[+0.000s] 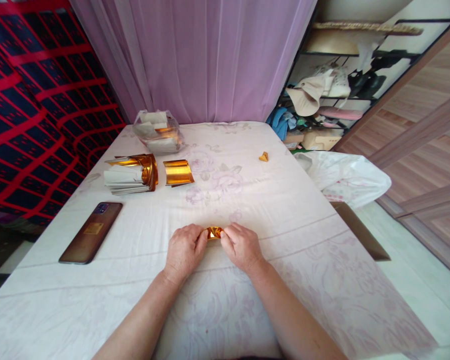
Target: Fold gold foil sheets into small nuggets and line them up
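A small piece of shiny gold foil paper [214,233] is stretched between my two hands, low over the middle of the table. My left hand [185,250] pinches its left end and my right hand [243,246] pinches its right end. Both sets of fingers are closed and hide the ends. Farther off to the left lie a few curved gold foil sheets [178,173]. Beside them is a thick stack of gold and white sheets [129,175]. One small folded gold piece [263,157] sits alone toward the back right.
A phone [92,232] lies face down at the left. A clear plastic bag [159,132] with papers stands at the back left. The flowered tablecloth [285,200] covers the table. Right of it are a white plastic bag [348,175] and a shelf rack [333,95].
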Tool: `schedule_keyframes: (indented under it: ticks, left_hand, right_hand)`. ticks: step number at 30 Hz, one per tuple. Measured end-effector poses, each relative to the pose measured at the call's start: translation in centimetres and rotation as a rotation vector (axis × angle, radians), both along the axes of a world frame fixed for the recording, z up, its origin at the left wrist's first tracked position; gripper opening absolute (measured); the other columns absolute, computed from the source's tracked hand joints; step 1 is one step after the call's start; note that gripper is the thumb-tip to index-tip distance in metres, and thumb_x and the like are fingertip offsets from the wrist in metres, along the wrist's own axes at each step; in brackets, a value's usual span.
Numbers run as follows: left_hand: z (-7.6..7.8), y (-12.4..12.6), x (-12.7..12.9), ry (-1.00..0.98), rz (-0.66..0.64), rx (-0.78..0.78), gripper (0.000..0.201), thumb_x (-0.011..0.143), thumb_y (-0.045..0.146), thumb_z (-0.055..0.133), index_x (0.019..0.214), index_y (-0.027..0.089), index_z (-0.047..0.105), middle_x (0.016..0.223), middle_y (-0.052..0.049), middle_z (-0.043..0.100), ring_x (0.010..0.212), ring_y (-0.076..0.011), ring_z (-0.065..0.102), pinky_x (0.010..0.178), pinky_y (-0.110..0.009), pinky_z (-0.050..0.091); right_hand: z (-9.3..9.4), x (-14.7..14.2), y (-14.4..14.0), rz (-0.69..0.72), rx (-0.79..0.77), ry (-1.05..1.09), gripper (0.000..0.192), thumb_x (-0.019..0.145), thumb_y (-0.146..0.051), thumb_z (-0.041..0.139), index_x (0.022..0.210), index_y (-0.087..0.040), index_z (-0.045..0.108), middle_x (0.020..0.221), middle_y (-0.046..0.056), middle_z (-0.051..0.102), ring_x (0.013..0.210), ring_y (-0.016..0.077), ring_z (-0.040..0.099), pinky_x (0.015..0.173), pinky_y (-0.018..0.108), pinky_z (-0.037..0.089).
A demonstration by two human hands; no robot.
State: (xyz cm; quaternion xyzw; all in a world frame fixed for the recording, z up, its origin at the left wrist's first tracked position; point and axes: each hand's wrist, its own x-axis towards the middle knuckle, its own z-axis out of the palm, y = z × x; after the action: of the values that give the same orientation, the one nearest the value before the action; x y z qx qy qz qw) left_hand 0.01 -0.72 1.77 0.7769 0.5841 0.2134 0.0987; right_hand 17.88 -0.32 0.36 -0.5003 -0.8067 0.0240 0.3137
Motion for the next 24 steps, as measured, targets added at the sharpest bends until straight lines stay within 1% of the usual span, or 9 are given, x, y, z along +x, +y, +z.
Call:
schedule_keyframes:
  ticks: [9, 13, 18, 24]
  left_hand:
    - [-0.16, 0.19, -0.13, -0.018, 0.02, 0.003, 0.03, 0.094, 0.028, 0.041, 0.074, 0.02, 0.061, 0.069, -0.003, 0.063, 0.068, -0.0187, 0.06, 0.064, -0.03, 0.039]
    - [-0.2, 0.25, -0.17, -0.043, 0.021, -0.018, 0.03, 0.094, 0.028, 0.04, 0.075, 0.02, 0.061, 0.072, -0.003, 0.064, 0.07, -0.019, 0.06, 0.066, -0.03, 0.04]
    - [0.19, 0.26, -0.12, -0.042, 0.014, -0.066, 0.029, 0.093, 0.026, 0.038, 0.073, 0.02, 0.059, 0.071, -0.003, 0.063, 0.068, -0.0184, 0.059, 0.064, -0.03, 0.039]
    - [0.54, 0.2, -0.13, -0.029, 0.046, -0.057, 0.029, 0.09, 0.022, 0.038, 0.068, 0.021, 0.057, 0.068, -0.002, 0.062, 0.066, -0.0178, 0.058, 0.062, -0.03, 0.036]
  right_hand:
    - [-0.25, -0.17, -0.05, 0.008, -0.012, -0.007, 0.03, 0.09, -0.019, 0.04, 0.062, -0.02, 0.05, 0.061, 0.0, 0.055, 0.059, 0.0121, 0.048, 0.059, 0.028, 0.027]
    - [-0.3, -0.21, -0.1, 0.012, -0.018, -0.025, 0.029, 0.09, -0.018, 0.041, 0.062, -0.02, 0.05, 0.061, 0.0, 0.055, 0.06, 0.012, 0.048, 0.059, 0.028, 0.027]
    - [-0.18, -0.19, -0.07, 0.014, -0.001, -0.027, 0.031, 0.09, -0.018, 0.041, 0.061, -0.02, 0.05, 0.06, 0.0, 0.054, 0.058, 0.0119, 0.047, 0.059, 0.028, 0.027]
    - [-0.03, -0.38, -0.13, 0.026, 0.032, -0.029, 0.032, 0.092, -0.019, 0.04, 0.06, -0.02, 0.049, 0.059, 0.0, 0.053, 0.057, 0.0114, 0.046, 0.059, 0.028, 0.025]
